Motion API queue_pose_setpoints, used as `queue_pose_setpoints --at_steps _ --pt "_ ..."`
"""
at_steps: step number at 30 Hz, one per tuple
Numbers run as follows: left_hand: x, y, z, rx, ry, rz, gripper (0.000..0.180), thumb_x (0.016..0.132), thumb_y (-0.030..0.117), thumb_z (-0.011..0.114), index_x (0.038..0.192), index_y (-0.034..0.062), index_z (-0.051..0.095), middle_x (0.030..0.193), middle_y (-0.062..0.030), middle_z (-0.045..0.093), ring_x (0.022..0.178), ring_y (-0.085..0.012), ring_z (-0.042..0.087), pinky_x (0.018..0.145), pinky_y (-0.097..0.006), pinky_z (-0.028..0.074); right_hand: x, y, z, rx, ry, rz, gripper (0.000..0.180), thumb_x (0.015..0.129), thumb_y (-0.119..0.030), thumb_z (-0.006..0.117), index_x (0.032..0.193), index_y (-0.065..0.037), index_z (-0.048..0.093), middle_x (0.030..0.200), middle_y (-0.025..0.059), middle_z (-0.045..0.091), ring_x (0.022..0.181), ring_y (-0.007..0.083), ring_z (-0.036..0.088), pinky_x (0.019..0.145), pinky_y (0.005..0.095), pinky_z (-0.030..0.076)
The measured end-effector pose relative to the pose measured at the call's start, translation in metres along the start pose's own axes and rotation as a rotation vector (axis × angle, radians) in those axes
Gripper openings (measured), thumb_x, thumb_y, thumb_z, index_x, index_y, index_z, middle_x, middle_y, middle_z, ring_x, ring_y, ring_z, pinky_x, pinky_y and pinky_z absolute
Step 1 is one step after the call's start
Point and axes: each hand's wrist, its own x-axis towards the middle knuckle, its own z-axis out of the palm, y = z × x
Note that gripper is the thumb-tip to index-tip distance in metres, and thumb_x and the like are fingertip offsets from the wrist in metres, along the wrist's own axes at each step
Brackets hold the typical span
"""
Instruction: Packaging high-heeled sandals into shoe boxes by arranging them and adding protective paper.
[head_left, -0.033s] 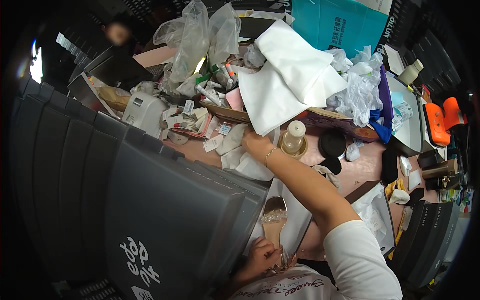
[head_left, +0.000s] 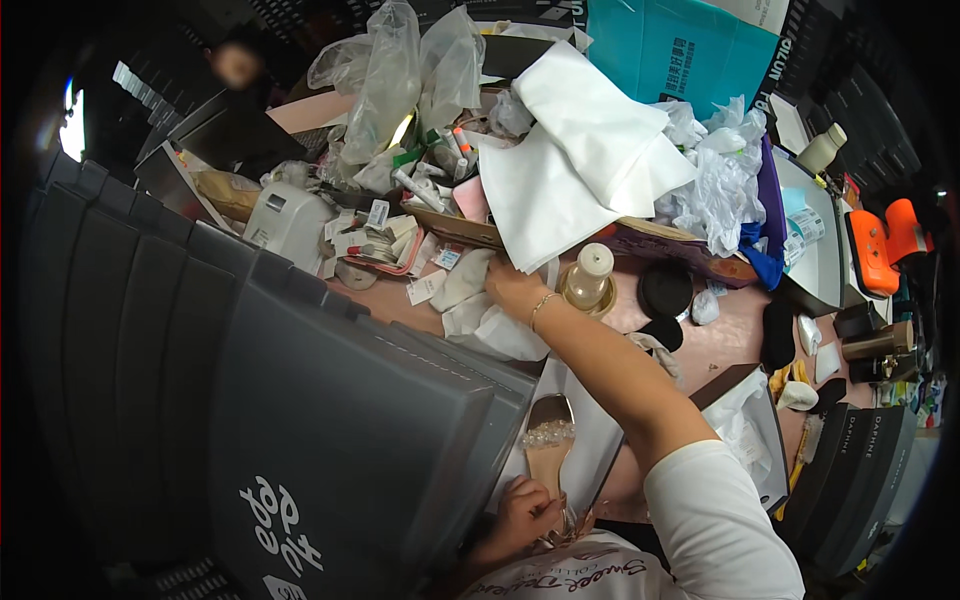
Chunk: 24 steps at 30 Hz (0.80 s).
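Note:
A sandal [head_left: 548,465] with a clear beaded strap across the toe lies in a white box [head_left: 592,420] close to my body. My left hand [head_left: 518,515] is closed on its heel end, with fingers curled at the ankle strap. My right arm reaches forward across the table. At its end, my right hand [head_left: 513,290] is closed on a crumpled off-white cloth [head_left: 465,280], its fingertips hidden. White tissue paper [head_left: 510,335] lies just below that cloth. Right of this hand stands a pump bottle [head_left: 590,278] with a white top.
A large dark grey crate [head_left: 370,430] fills the left. Behind my right hand are white sheets [head_left: 590,150], plastic bags [head_left: 725,185] and a tray of tags [head_left: 385,245]. To the right stand an open shoebox [head_left: 745,430], a black round lid [head_left: 665,290] and stacked dark boxes [head_left: 850,480].

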Motion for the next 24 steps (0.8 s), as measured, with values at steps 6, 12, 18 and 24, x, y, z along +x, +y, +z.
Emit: queue_pose_setpoints --at_steps 6,12,18,24 --pt "-0.003 -0.001 0.0 -0.024 0.034 0.026 0.021 0.071 0.004 0.072 0.06 0.0021 0.054 0.068 -0.0048 0.055 0.066 -0.0212 0.051 0.062 -0.033 0.04 0.007 0.0 -0.014 0.012 -0.28 -0.128 0.019 0.079 -0.012 0.055 0.082 -0.002 0.07 0.092 0.0154 0.063 0.076 0.0287 0.065 0.061 0.04 0.053" --pt "0.0 -0.004 0.0 -0.002 -0.005 0.042 0.022 0.074 0.007 0.073 0.061 0.0025 0.056 0.067 -0.0051 0.056 0.066 -0.0212 0.052 0.06 -0.033 0.041 0.039 -0.024 -0.091 -0.292 -0.208 -0.126 0.017 0.08 -0.019 0.058 0.083 -0.01 0.073 0.093 0.0125 0.066 0.085 0.0273 0.062 0.075 0.0361 0.048" --pt "-0.011 0.003 -0.011 -0.132 -0.029 -0.071 0.013 0.083 0.01 0.068 0.09 -0.0002 0.064 0.089 -0.0111 0.063 0.084 -0.0232 0.06 0.076 -0.033 0.047 0.047 0.002 -0.139 0.786 0.356 0.352 0.021 0.083 -0.02 0.059 0.085 0.0 0.063 0.086 0.0235 0.063 0.081 0.0414 0.061 0.071 0.0472 0.047" --pt "-0.048 0.009 -0.021 -0.227 0.183 -0.183 0.02 0.094 0.015 0.057 0.103 -0.0026 0.062 0.094 -0.0122 0.063 0.084 -0.0205 0.063 0.075 -0.03 0.049 -0.066 0.004 -0.242 1.041 0.375 0.26 0.028 0.091 -0.025 0.06 0.094 0.003 0.064 0.077 0.0085 0.068 0.067 0.0154 0.061 0.062 0.0298 0.048"
